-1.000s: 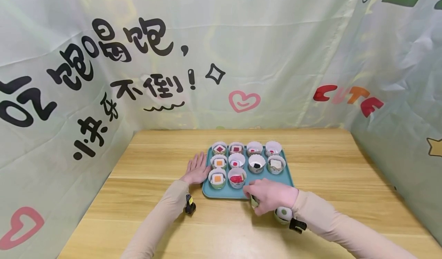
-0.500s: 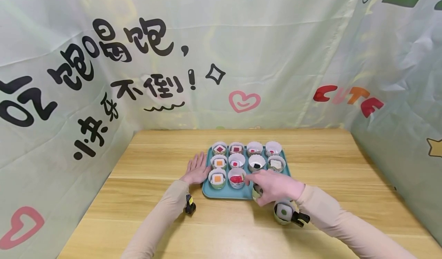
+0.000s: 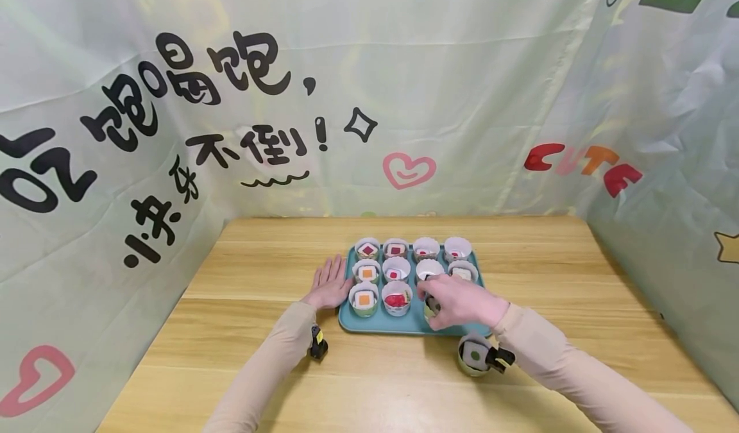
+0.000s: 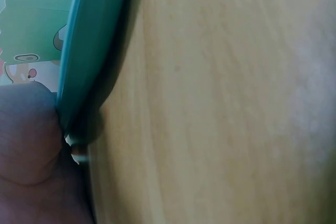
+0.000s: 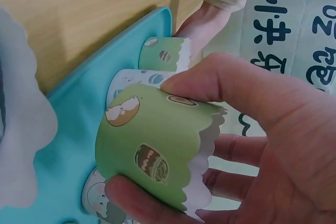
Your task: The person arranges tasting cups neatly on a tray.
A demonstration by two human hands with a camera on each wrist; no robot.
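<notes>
My right hand pinches a green paper baking cup between thumb and fingers. In the head view this cup is over the front of the teal tray, right of a cup with a red item inside. Whether its base touches the tray is unclear. My left hand lies with straight fingers on the table against the tray's left side. In the left wrist view the thumb meets the tray's rim. Another paper cup, holding a white piece with a green dot, stands on the table below my right wrist.
Paper cups with small coloured pieces stand in rows on the tray, among them one with an orange square and one with a dark red diamond. The wooden table meets printed cloth walls at the back and sides.
My right hand has carried the green paper cup from the tray's front edge slightly back and right, over the tray. The cup with the green dot shows more now. My left hand stays put.
</notes>
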